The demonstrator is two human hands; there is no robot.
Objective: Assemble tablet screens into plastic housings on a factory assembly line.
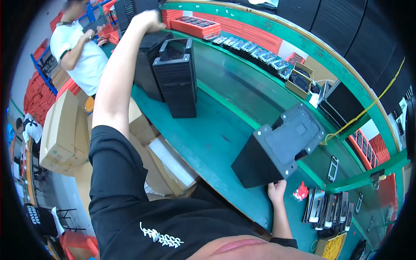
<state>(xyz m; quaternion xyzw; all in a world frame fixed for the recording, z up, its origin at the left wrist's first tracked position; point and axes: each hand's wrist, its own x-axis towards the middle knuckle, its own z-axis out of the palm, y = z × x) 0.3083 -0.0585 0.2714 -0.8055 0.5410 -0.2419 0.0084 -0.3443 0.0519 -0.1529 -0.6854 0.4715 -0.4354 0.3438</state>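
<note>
Stretched to the frame's upper left with left hand (148, 21), near two black stacks (177, 82), grip impossible to tell; touching one black block-shaped stack (275, 148), right of centre, with right hand (276, 190), hold likewise unclear.

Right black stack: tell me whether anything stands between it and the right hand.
Nothing visible: the right hand is at the lower edge of the right black stack; the red packet lies to the hand's right, not between them.
</note>
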